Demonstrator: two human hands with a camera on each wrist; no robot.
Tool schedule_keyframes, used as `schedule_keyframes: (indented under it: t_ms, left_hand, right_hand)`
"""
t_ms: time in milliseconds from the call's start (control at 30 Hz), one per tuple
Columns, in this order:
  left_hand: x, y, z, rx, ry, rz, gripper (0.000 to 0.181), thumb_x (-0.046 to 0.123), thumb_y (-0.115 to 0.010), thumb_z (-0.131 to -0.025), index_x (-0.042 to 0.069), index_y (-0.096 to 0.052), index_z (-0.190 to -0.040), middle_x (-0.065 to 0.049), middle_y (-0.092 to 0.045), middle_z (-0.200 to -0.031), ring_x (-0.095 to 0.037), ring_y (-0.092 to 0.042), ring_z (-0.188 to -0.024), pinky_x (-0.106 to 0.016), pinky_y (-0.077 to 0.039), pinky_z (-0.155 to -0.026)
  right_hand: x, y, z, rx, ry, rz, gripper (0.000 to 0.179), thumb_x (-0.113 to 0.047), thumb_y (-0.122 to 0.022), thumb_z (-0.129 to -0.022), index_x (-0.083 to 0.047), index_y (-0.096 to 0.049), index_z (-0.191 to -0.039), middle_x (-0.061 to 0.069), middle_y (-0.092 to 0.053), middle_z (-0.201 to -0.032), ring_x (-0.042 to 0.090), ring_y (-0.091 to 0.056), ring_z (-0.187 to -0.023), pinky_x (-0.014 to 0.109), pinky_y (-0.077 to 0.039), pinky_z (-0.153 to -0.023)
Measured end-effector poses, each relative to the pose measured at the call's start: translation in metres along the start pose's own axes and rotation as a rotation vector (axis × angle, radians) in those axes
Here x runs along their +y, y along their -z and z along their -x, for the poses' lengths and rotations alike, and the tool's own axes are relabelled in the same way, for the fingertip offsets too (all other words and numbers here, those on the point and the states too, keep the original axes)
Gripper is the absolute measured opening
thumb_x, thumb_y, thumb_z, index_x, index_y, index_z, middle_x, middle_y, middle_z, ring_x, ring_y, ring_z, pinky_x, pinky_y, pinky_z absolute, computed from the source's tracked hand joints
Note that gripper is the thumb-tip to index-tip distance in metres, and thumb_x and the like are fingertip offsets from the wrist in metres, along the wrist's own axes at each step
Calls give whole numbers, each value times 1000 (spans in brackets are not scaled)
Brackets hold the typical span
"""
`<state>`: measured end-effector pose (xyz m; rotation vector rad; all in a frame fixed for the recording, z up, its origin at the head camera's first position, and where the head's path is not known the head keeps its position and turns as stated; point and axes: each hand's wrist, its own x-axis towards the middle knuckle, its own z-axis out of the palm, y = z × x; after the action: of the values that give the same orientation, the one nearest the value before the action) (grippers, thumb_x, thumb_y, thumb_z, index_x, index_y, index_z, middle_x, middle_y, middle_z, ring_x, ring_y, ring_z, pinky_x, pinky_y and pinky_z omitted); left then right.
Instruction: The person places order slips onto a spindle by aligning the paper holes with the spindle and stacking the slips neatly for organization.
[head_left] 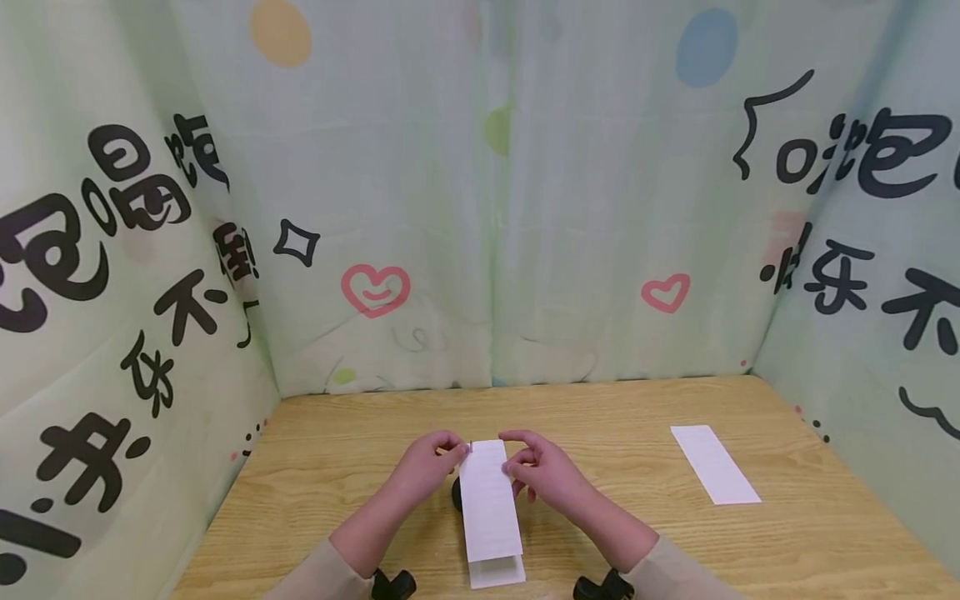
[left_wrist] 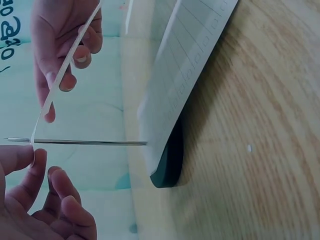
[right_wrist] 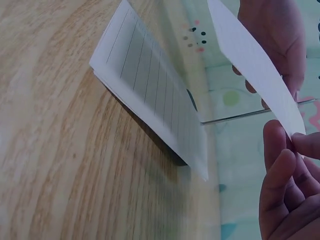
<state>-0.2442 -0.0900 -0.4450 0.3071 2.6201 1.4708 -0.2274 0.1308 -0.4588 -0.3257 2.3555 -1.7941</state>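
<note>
Both hands hold a narrow white paper slip (head_left: 487, 500) by its far end. My left hand (head_left: 431, 462) pinches its left corner between thumb and index finger. On the right edge, my right hand (head_left: 543, 473) pinches the slip with thumb and fingers, other fingers loosely bent. A thin metal spike (left_wrist: 95, 143) rises from a dark rounded base (left_wrist: 170, 162), and its tip shows above the held slip near the left fingertips. Lower down, lined paper slips (right_wrist: 142, 75) sit on the spike, tilted over the base, mostly hidden under the held slip in the head view.
Another white paper slip (head_left: 716, 464) lies flat on the wooden table (head_left: 337, 467) at the right. Printed curtains (head_left: 495, 208) close off the back and both sides. A tiny white scrap (left_wrist: 249, 148) is on the wood in the left wrist view.
</note>
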Motion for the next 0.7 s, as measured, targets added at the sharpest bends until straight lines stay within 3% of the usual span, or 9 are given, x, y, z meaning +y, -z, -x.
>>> schedule_keyframes:
  t_ms: [300,700]
  left_hand:
    - [-8,-5,-2,1,10,19,13,28,-64,-97,16,-67,-95,0,-62,-93,-19,-56,-83,-34,-46,-67]
    - [-18,-12,-5,-6,63,-15,12,26,-68,-95,15,-64,-94,-1,-61,-96,-21,-53,-85,-34,-43,-67]
  right_hand:
    - [8,-2,-2,-18,-4,15,45,-7,-63,-96,-3,-49,-138,6,-66,-85,34,-66,-69,34,-46,-52]
    - [13,-3,-2,-69,-35,45,46,-5,-65,-93,1,-50,-136,6,-64,-83,25,-64,-64,38,-51,-54]
